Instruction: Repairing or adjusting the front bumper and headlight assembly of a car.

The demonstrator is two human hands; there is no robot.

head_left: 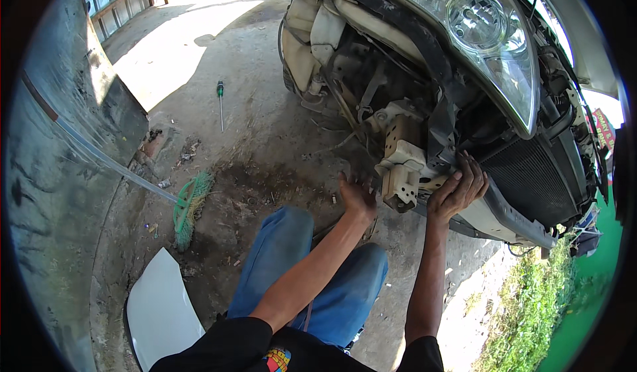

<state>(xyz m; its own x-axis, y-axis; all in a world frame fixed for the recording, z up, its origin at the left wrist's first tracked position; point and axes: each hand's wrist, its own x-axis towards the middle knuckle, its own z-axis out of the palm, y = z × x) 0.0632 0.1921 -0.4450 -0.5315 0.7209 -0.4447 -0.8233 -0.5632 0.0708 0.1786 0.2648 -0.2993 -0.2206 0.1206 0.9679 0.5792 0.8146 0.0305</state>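
Observation:
The front end of a car (431,73) is stripped of its bumper cover, with the headlight (478,20) and inner metal exposed. My left hand (359,196) reaches in low beside a cream perforated metal bracket (401,180), fingers apart and their tips partly lost in shadow. Nothing shows in its palm. To the right of that bracket, my right hand (458,189) rests on the metal front, its fingers stretched out over the surface. Dark hollow space behind the bracket hides most details. Loose thin wires hang near my left hand.
A green-handled screwdriver (221,100) lies on the concrete floor. At the left is a green broom (189,209) with a long pole, near a white curved panel (162,309). A grey metal wall (60,173) runs along the left; grass (534,306) grows at the right.

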